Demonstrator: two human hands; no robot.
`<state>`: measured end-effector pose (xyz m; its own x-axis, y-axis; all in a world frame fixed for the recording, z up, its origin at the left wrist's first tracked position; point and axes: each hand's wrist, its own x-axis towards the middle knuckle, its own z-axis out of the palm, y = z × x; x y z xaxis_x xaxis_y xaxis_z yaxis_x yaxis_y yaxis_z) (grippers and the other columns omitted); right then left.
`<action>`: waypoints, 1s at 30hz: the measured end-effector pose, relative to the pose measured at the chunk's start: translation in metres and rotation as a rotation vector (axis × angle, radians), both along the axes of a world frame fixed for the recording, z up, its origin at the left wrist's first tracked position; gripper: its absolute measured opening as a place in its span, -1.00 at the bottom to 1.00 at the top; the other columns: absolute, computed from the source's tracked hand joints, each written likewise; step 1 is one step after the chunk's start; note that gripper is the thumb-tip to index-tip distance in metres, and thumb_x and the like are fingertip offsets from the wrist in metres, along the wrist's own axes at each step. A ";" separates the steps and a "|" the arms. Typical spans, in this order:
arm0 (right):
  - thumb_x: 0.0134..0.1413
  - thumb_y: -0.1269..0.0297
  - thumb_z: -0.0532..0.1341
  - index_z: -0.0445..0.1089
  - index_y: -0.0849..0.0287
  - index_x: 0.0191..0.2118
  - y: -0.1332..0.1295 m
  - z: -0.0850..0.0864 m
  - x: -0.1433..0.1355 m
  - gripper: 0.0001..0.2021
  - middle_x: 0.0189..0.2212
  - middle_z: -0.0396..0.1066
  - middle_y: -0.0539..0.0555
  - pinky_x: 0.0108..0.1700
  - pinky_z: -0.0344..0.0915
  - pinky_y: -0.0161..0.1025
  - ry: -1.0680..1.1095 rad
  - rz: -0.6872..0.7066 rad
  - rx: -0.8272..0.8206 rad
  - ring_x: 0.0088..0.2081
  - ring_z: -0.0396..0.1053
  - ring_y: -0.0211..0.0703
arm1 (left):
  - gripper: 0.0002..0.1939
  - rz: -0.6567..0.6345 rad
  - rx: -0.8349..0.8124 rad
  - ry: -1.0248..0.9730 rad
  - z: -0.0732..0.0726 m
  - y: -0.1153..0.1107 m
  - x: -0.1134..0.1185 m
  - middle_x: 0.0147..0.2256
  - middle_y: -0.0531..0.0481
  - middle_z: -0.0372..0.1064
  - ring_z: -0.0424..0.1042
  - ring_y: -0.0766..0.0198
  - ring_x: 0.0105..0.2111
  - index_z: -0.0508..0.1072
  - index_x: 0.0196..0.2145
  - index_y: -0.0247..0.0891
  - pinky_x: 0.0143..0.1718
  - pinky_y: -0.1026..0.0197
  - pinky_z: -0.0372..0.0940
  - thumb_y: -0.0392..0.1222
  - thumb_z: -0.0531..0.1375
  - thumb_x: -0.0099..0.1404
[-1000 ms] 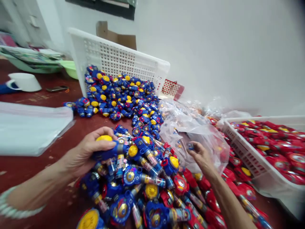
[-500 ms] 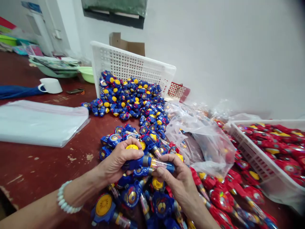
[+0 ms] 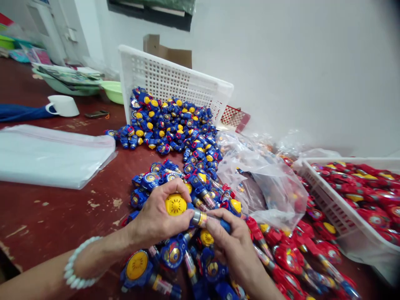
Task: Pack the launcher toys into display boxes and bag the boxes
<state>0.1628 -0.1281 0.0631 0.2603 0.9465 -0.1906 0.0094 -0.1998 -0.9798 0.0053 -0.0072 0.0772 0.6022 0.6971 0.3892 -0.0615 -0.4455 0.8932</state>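
Between my two hands is a blue plastic toy with a round yellow slotted disc (image 3: 176,204) and a clear printed tube (image 3: 201,218). My left hand (image 3: 159,214) is wrapped round the toy's head, its thumb at the collar where head and tube meet. My right hand (image 3: 233,237) grips the tube near its blue end, which the fingers partly cover. Below and around the hands lies a pile of similar blue toys with tubes (image 3: 212,268). Behind them are blue heads (image 3: 168,129), many seemingly tubeless, spilling from a tipped white basket (image 3: 175,75).
Red toys (image 3: 289,254) lie at my right, beside a white crate (image 3: 325,200) full of red ones. A clear plastic bag (image 3: 265,183) sits between. Leftward are flat plastic bags (image 3: 56,156), a white mug (image 3: 64,106), a phone (image 3: 96,114) and green basins (image 3: 112,91).
The toy has turned in my left hand, so its yellow disc now faces me. My left hand has rolled over it, and both hands stay on the toy. The view has shifted slightly.
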 end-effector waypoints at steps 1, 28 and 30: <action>-0.01 -0.11 0.29 0.31 0.12 -0.25 0.001 0.000 0.001 -0.60 -0.67 0.00 -0.20 -0.68 -0.06 -0.46 0.163 0.036 -0.086 -0.68 -0.16 -0.44 | -0.86 -0.006 0.125 -0.020 0.001 -0.001 0.000 -0.46 0.06 0.27 0.27 0.35 -0.45 0.32 -0.44 -0.25 -0.43 0.30 0.20 -0.31 0.25 0.05; 0.05 -0.06 0.22 0.46 -0.01 -0.19 0.049 -0.008 0.038 -0.70 -0.32 0.48 0.09 -0.37 0.38 -0.25 -0.523 0.087 0.152 -0.35 0.44 -0.04 | -0.86 -0.054 -0.064 -0.149 -0.001 0.049 0.021 -0.50 0.05 0.25 0.21 0.38 -0.52 0.34 -0.48 -0.28 -0.51 0.31 0.14 -0.31 0.24 -0.06; 0.11 0.00 0.19 0.46 -0.05 -0.21 0.054 -0.008 0.043 -0.77 -0.36 0.50 0.05 -0.38 0.39 -0.25 -0.720 0.155 0.236 -0.37 0.46 -0.03 | -0.85 -0.064 -0.143 -0.093 -0.002 0.054 0.022 -0.51 0.08 0.21 0.16 0.42 -0.55 0.33 -0.48 -0.28 -0.55 0.34 0.10 -0.30 0.24 -0.06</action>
